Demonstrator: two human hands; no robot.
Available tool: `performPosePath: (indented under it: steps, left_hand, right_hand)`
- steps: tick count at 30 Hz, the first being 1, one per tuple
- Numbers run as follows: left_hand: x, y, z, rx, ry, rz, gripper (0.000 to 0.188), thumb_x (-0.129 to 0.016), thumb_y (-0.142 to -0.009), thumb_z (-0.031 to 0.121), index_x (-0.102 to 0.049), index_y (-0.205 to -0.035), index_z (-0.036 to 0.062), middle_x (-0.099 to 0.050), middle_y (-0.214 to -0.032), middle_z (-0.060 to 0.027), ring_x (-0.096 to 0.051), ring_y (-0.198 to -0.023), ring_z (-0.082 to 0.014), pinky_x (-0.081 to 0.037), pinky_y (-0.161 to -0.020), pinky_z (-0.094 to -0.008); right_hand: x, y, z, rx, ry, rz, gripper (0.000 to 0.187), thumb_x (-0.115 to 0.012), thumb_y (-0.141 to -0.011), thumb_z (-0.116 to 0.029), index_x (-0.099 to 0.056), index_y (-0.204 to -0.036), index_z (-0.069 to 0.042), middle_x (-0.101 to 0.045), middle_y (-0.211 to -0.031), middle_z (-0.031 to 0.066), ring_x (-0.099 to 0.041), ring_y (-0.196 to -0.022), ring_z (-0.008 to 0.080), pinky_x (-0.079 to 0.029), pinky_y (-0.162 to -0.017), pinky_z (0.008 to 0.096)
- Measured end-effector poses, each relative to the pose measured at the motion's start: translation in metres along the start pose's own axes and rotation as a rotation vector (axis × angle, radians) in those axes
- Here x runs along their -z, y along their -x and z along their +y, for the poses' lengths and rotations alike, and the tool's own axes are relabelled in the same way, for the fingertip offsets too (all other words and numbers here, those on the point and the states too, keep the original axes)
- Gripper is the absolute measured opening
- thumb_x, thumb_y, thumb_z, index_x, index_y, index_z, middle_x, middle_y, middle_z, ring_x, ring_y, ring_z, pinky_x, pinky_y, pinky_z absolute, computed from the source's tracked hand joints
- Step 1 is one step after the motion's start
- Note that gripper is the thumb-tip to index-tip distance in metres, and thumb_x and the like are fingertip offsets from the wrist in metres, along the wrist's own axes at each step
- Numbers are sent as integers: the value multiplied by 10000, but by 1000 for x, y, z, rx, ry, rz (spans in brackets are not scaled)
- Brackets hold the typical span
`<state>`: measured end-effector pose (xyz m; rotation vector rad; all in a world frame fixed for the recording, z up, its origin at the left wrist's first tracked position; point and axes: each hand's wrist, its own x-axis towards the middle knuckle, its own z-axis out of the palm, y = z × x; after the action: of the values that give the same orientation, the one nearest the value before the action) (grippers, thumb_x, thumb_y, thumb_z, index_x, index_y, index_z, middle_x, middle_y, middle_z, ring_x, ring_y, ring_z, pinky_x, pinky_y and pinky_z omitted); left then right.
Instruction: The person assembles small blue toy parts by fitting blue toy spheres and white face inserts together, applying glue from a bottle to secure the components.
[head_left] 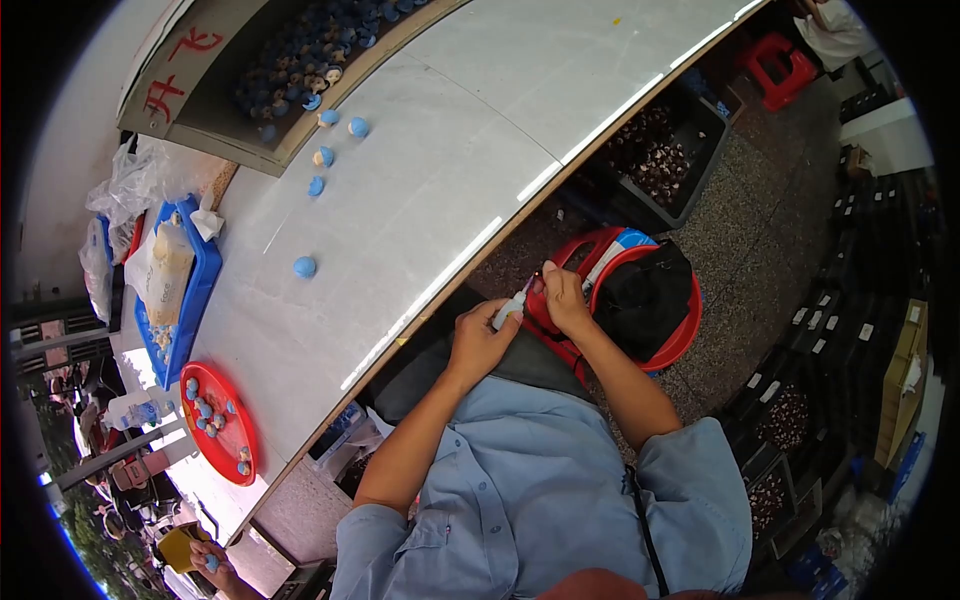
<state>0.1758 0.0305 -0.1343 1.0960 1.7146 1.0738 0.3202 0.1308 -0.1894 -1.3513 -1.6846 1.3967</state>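
Over my lap, just off the table's edge, my left hand point(482, 340) is closed around a small white squeeze bottle point(509, 310). The bottle's narrow tip points up and to the right, toward my other hand. My right hand point(566, 302) is closed in a pinch close to that tip. Something small and dark shows at its fingertips, too small to name. On the grey table point(430, 190) lie several small blue rounded pieces, one blue ball point(305, 267) apart from the others.
A bin point(290, 85) of blue pieces stands at the far left. A blue tray point(190, 290) and a red plate point(222, 425) sit at the left. Beside my right arm is a red tub point(690, 335) with black cloth point(645, 300). Another person's hand point(208, 560) holds a blue piece at lower left.
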Motion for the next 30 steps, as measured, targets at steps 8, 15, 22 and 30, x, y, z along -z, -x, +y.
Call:
performPosePath:
  steps: [8,15,22,30]
  left_hand:
    - [-1,0,-3,11,3,4,224,-705,-859,138,-688,-1008,-27,-664,-779,-18,-545,-679,-40,-453,-591,-211]
    - [-1,-1,0,13,-12,10,223,-708,-856,144,-691,-997,-28,-668,-772,-30,-554,-682,-44,-460,-596,-216]
    - [-2,-1,0,19,-14,13,217,-701,-858,148,-697,-988,-26,-655,-737,-18,-549,-648,-42,-445,-562,-213]
    - [-9,-22,-6,345,44,-77,251,-686,-879,223,-671,-899,-27,-628,-690,-14,-574,-550,-67,-441,-508,-219]
  right_hand:
    - [1,0,-2,0,15,-8,546,-352,-1005,-317,-599,-650,17,-554,-567,192,-584,-563,327,-421,-568,429]
    - [3,-2,-3,16,31,2,545,-359,-1007,-318,-598,-650,18,-564,-574,187,-596,-578,328,-432,-572,426]
    - [5,-1,-6,8,36,21,556,-350,-1010,-326,-603,-653,16,-561,-568,169,-594,-576,307,-434,-573,413]
    - [37,1,2,-34,-241,264,556,-288,-1033,-391,-626,-823,-3,-512,-657,24,-490,-628,127,-396,-576,293]
